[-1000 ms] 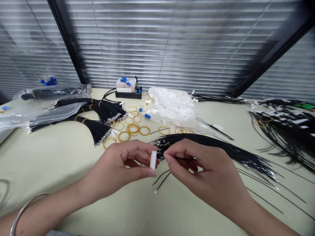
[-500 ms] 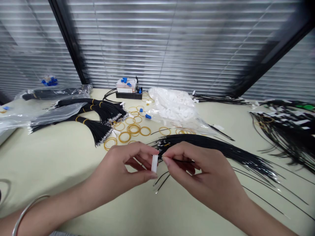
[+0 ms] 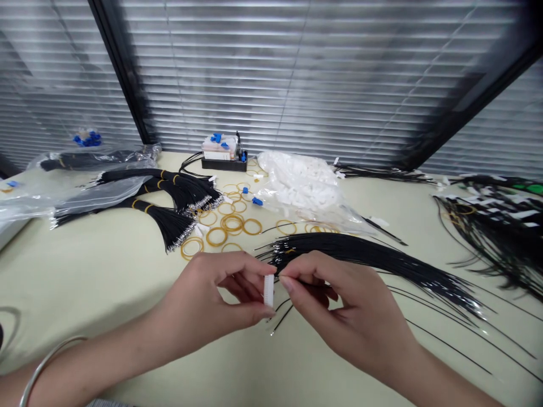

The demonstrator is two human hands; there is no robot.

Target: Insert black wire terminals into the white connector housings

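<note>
Between thumb and index finger, my left hand holds a white connector housing upright by its two ends. My right hand pinches a thin black wire, its tip close against the housing's right face. Whether that tip has entered a slot I cannot tell. Loose wire ends hang just below the fingers. Behind both hands lies a long bundle of black wires with bare metal ends, partly hidden by my right hand.
Yellow rubber bands are scattered mid-table near a clear bag of white parts. Several tied black wire bundles lie left. A black tray stands at the back. More wires with white connectors pile up right.
The housing has turned slightly in my left fingers and both hands sit a little lower. The wire tip in my right hand has come nearer the housing.
</note>
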